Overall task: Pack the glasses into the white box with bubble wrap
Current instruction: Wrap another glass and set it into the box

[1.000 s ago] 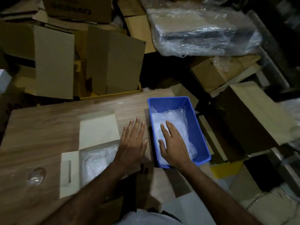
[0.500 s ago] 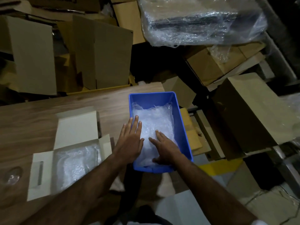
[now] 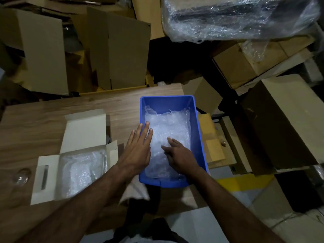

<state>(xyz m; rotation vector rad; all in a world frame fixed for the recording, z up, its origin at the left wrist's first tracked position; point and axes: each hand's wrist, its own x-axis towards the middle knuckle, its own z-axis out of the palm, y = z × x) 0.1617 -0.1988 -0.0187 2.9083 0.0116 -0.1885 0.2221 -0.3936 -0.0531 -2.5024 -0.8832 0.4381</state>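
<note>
The right hand lies with loosely curved fingers on the bubble wrap inside the blue bin at frame centre, gripping nothing plainly. The left hand rests flat and spread across the bin's left rim, holding nothing. The white box sits open on the table at lower left, already lined with wrap, nearer the left hand; a glass stands just left of it.

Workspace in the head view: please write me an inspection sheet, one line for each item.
Surface: wooden table, dimly lit.
Job's things: white box open, flaps out, bubble wrap inside; blue bin holds more bubble wrap; one clear glass stands left of the box.
Clutter: nothing seen on the table.
Hands: left hand flat, its fingers over the bin's left rim; right hand rests on the bin's wrap, fingers slightly bent.
Cables: nothing seen.
Surroundings: cardboard boxes behind and right; plastic-wrapped bundle above.
</note>
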